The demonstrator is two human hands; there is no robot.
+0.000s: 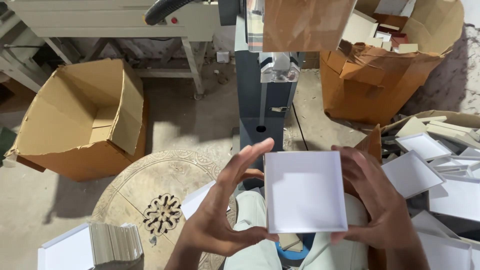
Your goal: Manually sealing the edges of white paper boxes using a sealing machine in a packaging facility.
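Note:
A shallow white square box tray [304,191] is held up over my lap, its open side facing me. My left hand [222,210] grips its left edge, fingers along the side and thumb under the bottom corner. My right hand [372,202] clasps the right edge, fingers curled around the rim. Both hands press on the tray from opposite sides.
A grey machine column [262,107] stands just beyond the tray. An open cardboard carton [82,120] lies at left, a torn brown carton of scraps [375,82] at back right. Several white trays [440,170] pile at right. A stack of grey boards [112,242] sits bottom left.

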